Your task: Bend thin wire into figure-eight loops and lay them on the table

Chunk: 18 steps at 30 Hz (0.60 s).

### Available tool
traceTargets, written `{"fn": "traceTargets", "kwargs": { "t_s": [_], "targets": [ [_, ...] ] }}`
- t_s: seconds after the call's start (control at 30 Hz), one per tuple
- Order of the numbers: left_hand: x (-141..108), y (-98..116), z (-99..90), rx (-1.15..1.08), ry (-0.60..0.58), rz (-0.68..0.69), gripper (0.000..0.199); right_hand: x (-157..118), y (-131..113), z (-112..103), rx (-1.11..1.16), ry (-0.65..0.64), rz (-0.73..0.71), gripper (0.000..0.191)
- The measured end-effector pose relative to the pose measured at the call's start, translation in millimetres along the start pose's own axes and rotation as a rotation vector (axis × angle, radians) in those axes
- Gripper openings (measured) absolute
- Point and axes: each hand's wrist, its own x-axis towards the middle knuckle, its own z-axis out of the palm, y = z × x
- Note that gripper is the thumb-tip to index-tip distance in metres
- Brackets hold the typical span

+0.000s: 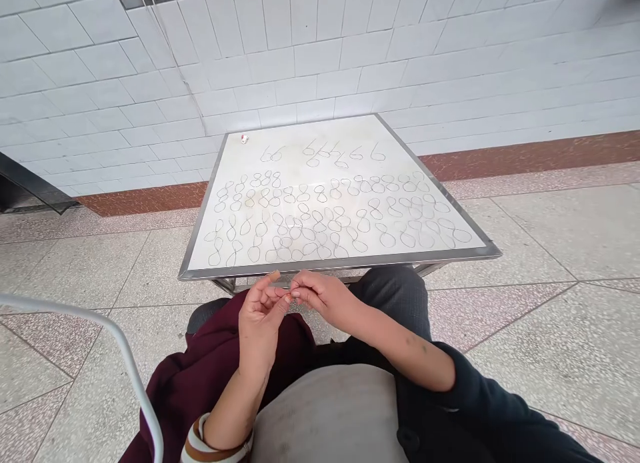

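Both my hands meet just in front of the near edge of a white table (300,268) with a grey metal rim. My left hand (263,316) pinches with thumb and index finger; a tan wrap covers one of its fingertips. Against it, my right hand (317,295) is closed, thumb and fingers pressed together. A thin dark line shows by the fingertips, but what they hold is too small to name. Rows of thin dark figure-eight loops (320,193) cover much of the tabletop, with several six-shaped ones (379,152) towards the back.
A small red and white object (245,139) sits at the table's far left corner. Behind the table stands a white tiled wall (325,56) with a hanging cable (187,86). A curved pale metal bar (127,356) rises at the left, over the speckled floor (530,236).
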Motion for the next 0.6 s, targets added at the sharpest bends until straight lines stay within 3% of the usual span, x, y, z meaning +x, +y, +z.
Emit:
{"fn": "traceTargets", "kwargs": {
  "t_s": [0.2, 0.43, 0.6],
  "targets": [
    [4, 8, -5.8, 0.300, -0.110, 0.013, 0.050, 9, 3, -29, -0.350, -0.210, -0.288, 0.020],
    [5, 16, -5.9, 0.471, -0.165, 0.000, 0.065, 19, -8, -43, -0.470, -0.335, -0.424, 0.016],
    [8, 16, -6.3, 0.422, -0.196, -0.060, 0.068, 27, -12, -45, -0.413, -0.404, -0.487, 0.013]
  ]
}}
